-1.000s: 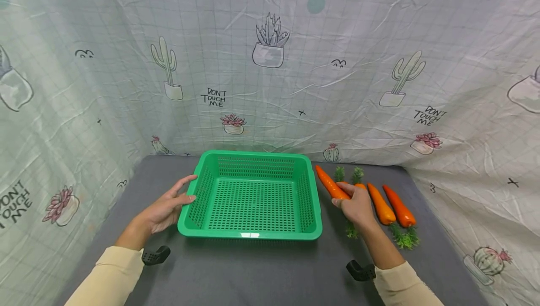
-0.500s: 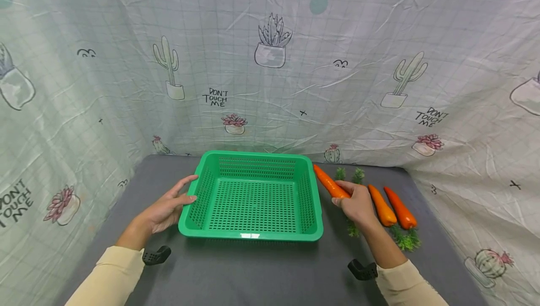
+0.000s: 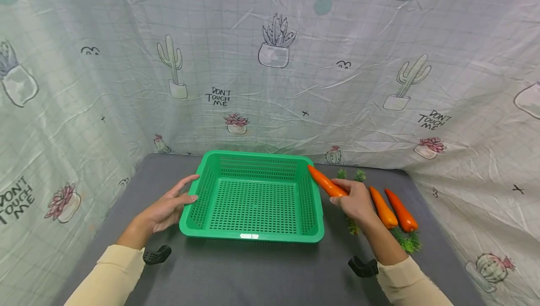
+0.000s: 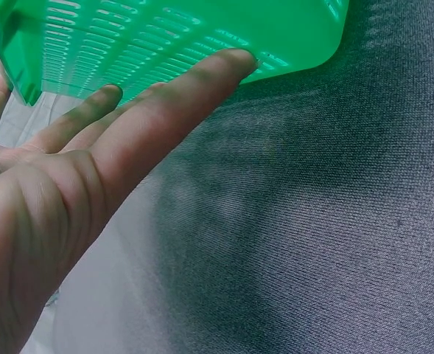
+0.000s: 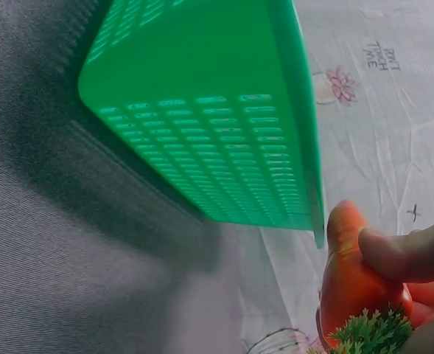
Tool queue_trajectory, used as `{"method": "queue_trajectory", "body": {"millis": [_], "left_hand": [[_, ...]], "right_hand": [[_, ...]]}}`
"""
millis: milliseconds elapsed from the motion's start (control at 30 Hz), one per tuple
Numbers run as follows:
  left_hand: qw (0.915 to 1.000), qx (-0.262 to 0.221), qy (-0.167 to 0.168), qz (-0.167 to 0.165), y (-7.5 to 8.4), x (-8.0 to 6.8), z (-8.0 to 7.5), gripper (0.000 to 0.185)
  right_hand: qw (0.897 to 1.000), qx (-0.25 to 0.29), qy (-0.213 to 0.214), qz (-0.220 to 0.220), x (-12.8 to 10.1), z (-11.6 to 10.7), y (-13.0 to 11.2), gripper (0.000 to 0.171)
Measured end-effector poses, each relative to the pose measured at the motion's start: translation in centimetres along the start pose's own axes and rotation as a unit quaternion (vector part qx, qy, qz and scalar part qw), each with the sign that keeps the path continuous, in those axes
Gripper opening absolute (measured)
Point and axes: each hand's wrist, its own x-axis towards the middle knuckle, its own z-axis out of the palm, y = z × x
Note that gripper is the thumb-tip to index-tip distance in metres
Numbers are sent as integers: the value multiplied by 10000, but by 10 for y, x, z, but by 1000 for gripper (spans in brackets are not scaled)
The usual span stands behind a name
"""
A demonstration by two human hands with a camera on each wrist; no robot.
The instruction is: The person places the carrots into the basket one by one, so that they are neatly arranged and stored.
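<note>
Your right hand (image 3: 356, 201) grips a carrot (image 3: 325, 182), its tip over the green basket's (image 3: 253, 235) far right corner; your left hand (image 3: 166, 207), fingers spread, touches the basket's left wall.

1. My left hand (image 3: 166, 210) lies low, palm turned inward, fingers (image 4: 165, 110) straight and loosely spread, thumb raised above them.
2. Those fingertips press flat against what stands beside them; nothing is clasped.
3. My left forearm runs back toward me in a cream sleeve (image 3: 107, 280), with a dark wrist mount (image 3: 156, 254) under it.
4. My right hand (image 3: 356, 201) is lifted, fingers curled in a closed grip, thumb (image 5: 401, 254) pressing on top.
5. My right forearm angles back to a cream cuff, with a second mount below it.
</note>
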Motion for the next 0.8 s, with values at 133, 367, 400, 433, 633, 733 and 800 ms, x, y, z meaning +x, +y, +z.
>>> {"method": "queue_trajectory", "body": {"millis": [133,367,400,433,633,733,800], "left_hand": [[10000,-26,-1,6,0,0,0,76],[10000,-44,-60,62,1,1,0,75],[10000,-43,-61,62,1,1,1,75],[9999,-48,-62,66,1,1,1,75],[9999,-111,-88,75,1,1,1,76],[9999,-119,-84,72,0,1,0,76],[9999,-117,-74,69,0,1,0,76]], "right_hand": [[9998,-53,-84,-148,1,0,-4,55],[9980,-41,-367,-517,7,0,-9,54],[9975,-53,-393,-588,8,0,-9,54],[9970,-47,-424,-645,9,1,-9,54],[9949,17,-581,-824,12,3,-13,54],[9938,45,-677,-882,14,4,-15,56],[9929,31,-722,-947,15,5,-17,56]]}}
